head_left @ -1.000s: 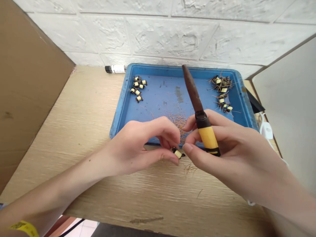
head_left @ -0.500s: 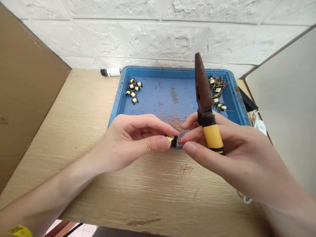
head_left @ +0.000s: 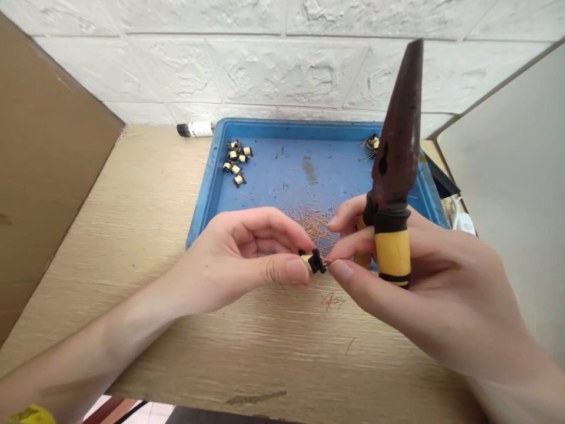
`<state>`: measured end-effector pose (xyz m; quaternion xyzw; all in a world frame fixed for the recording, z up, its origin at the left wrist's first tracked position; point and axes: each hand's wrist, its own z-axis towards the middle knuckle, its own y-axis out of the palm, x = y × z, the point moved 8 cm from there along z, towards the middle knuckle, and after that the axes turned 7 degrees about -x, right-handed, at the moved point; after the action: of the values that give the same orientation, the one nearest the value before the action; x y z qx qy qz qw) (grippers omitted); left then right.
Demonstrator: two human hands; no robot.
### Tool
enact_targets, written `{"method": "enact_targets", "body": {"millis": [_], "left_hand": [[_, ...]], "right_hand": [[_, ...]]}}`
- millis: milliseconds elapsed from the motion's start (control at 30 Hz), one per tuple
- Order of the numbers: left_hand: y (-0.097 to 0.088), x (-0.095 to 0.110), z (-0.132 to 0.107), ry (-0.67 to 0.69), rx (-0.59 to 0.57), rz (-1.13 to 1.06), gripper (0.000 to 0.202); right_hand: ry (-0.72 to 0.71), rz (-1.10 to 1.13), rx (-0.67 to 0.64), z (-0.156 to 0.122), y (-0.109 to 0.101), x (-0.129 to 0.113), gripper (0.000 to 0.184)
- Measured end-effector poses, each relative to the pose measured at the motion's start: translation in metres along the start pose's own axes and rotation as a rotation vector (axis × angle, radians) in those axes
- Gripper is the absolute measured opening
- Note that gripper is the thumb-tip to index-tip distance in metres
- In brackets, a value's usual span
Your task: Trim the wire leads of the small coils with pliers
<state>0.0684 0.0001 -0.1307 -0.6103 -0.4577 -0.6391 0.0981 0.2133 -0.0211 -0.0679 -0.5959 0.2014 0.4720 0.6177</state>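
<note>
Between the thumb and fingers of my left hand is a small transformer bobbin, black with yellow tape, its pin end facing right. My right hand carries pliers with rusty brown jaws pointing up and yellow-and-black handles resting across the fingers. The right thumb and index fingertip pinch close to the bobbin's pins, where fine copper wire ends show. Behind the hands, a pile of copper wire clippings lies in a blue tray.
Several similar bobbins sit in the tray's left side. Others with long wires at the right are mostly hidden by the pliers. Loose wire clippings lie on the wooden table. A black-capped bottle lies by the wall.
The pliers have swung right and closer to the camera, covering more of the right-hand bobbins. The held bobbin has turned a little, and the right fingertips have closed near its pins.
</note>
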Motion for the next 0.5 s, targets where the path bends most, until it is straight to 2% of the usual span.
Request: {"method": "enact_targets", "body": {"millis": [133, 300, 500], "left_hand": [[0.0028, -0.0013, -0.0004, -0.042, -0.03, 0.003, 0.033], [0.0062, -0.0073, -0.0035, -0.116, -0.056, -0.046, 0.026], [0.0061, -0.0062, -0.0052, -0.077, -0.057, 0.0, 0.02]], "right_hand": [[0.015, 0.029, -0.039, 0.001, 0.0032, 0.0001, 0.02], [0.056, 0.069, -0.085, 0.0013, 0.0068, 0.0006, 0.02], [0.1, 0.084, -0.094, 0.0038, 0.0065, 0.0053, 0.021]]}}
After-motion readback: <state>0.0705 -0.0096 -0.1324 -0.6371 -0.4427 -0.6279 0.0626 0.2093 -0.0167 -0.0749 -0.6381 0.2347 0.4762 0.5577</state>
